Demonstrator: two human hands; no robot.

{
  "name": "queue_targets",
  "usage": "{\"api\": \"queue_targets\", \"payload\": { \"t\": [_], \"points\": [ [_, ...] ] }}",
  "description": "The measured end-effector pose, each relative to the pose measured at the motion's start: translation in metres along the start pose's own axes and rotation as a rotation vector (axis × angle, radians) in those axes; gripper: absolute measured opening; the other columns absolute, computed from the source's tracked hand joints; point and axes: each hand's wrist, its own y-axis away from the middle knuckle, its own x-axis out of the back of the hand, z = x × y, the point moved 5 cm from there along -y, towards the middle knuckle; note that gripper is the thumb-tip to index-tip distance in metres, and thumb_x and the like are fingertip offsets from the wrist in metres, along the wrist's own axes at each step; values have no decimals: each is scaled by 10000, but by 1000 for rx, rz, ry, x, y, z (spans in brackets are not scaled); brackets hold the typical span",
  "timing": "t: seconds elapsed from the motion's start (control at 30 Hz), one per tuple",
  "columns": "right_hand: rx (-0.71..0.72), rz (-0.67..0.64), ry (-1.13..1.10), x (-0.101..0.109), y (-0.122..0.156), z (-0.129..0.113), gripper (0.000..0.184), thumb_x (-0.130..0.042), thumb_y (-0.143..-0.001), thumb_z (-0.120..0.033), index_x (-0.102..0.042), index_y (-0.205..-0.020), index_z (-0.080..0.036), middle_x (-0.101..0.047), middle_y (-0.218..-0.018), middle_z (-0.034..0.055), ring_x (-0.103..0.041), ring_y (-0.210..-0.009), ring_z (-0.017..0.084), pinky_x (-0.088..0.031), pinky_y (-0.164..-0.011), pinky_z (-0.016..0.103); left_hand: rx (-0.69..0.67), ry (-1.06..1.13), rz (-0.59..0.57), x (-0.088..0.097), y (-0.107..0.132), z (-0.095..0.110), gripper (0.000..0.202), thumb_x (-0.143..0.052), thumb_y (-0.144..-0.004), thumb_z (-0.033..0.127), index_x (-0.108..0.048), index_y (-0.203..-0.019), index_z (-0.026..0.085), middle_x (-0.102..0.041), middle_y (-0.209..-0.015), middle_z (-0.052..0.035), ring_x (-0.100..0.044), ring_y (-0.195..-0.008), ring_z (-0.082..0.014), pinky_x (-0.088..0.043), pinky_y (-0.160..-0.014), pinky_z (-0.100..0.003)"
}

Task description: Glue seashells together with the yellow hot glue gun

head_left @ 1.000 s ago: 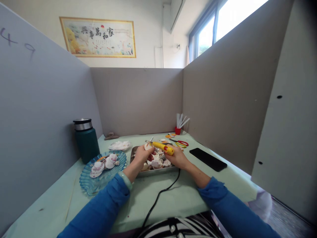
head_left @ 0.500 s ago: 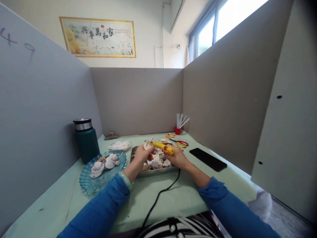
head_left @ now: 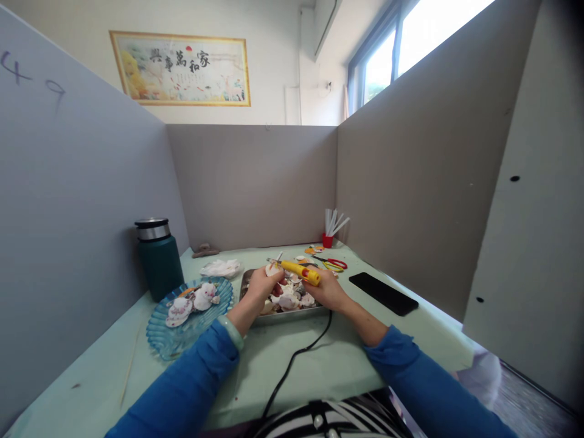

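My left hand (head_left: 261, 285) is closed on a small pale shell (head_left: 272, 270) held above a metal tray (head_left: 292, 314) filled with several shells. My right hand (head_left: 326, 289) grips a yellow corded tool (head_left: 298, 271) whose metal tip points left onto that shell. The tool's black cord (head_left: 296, 356) runs from under my right hand toward me across the table.
A blue glass plate (head_left: 170, 339) with several shells sits left of the tray, a dark green flask (head_left: 159, 258) behind it. Red-handled scissors (head_left: 334, 263), a red cup of white sticks (head_left: 329, 232) and a black phone (head_left: 383, 292) lie right. Grey partitions wall three sides.
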Motion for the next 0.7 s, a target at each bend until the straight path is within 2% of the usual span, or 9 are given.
{"api": "queue_targets", "payload": {
  "t": [0.7],
  "points": [
    [1,1,7,1,1,-2,76,-538,-738,-220,-580,-795,-191,-533,-649,-29,-485,-575,129,-365,-560,234,4,-18,-23,-2,2,2,151,-660,-709,250,-551,-687,148,-593,-515,0,-470,-356,-76,-360,-381,-189]
  ]
}}
